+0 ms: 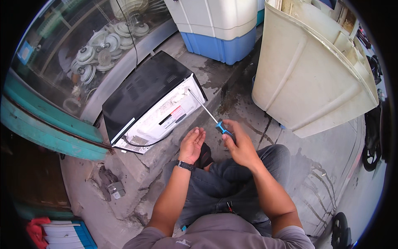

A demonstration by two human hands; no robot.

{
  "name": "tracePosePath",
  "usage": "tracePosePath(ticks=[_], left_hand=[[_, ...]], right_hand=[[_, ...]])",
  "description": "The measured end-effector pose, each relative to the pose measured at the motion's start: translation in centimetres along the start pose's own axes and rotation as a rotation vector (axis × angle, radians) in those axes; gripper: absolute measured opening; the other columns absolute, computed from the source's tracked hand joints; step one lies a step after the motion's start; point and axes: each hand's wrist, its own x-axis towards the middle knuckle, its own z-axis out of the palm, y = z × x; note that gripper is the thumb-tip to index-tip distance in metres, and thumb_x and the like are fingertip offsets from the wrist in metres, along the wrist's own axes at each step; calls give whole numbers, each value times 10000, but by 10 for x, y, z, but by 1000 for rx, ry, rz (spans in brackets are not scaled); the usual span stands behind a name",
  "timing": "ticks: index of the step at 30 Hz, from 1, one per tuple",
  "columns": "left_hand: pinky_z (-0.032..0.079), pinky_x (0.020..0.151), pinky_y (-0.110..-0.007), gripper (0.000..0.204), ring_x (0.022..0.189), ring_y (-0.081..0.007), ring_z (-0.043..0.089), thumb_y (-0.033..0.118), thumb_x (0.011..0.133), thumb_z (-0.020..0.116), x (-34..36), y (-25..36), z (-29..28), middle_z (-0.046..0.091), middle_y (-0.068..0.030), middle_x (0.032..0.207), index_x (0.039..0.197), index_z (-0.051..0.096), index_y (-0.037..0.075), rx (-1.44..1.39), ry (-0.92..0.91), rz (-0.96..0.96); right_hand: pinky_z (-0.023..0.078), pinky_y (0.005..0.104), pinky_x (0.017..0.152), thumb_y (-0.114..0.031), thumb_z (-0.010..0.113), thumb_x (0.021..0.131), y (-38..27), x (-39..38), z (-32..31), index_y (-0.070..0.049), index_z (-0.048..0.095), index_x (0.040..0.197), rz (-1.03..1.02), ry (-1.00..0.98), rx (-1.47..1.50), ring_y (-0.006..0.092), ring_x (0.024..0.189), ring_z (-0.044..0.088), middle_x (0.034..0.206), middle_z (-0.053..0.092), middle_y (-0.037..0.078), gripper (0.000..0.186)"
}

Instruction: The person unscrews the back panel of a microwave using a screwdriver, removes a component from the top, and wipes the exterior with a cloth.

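A microwave oven [153, 99] with a black casing stands on the concrete step, its white back panel [163, 118] facing me. My right hand [240, 143] grips a screwdriver [212, 115] by its blue and black handle. The long shaft reaches up and left, and its tip is at the upper right part of the back panel; whether it sits in a screw I cannot tell. My left hand [191, 145] is held palm up below the panel, fingers loosely curled but apart, with nothing visible in it. A black power cord [145, 145] runs along the panel's lower edge.
A glass display case [95, 54] with several round white parts stands behind the microwave. A white and blue tub [219, 33] is at the back, and a large cream plastic casing [306, 70] at the right. A grey object with cloth [114, 186] lies on the ground at left.
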Motion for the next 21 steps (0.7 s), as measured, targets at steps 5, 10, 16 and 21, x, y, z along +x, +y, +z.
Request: tracePosePath(ticks=[5,10,16,21], left_hand=[[543,890,-273,150,1011,-188,640,88,952,682,38,19,24,680,-83,1090,1089,661,30,-280,-125,-119],[558,811,-233,138,972,-154,641,67,954,668,49,10,28,679,-83,1064,1084,658,23,-250,-157,-96],[562,835,-232,146,967,-165,637,52,960,653,59,6,38,661,-93,1082,1099,651,7,-249,-210,-106],[550,872,-231,174,975,-139,636,53,956,662,63,7,35,663,-85,1126,1126,655,18,-171,-237,-104]], right_hand=[[511,396,901,-135,602,935,59,-63,-2,-36,547,1301,83,57,21,341,1046,658,1134,653,189,383],[514,403,905,-133,609,927,72,-65,-12,-46,569,1297,-16,87,-5,331,1036,662,1159,652,181,383],[519,401,898,-128,613,924,77,-63,-21,-53,578,1294,67,57,46,326,1038,666,1164,654,179,380],[534,375,838,-124,612,936,90,-61,-20,-61,573,1304,64,53,84,264,964,679,1113,667,155,374]])
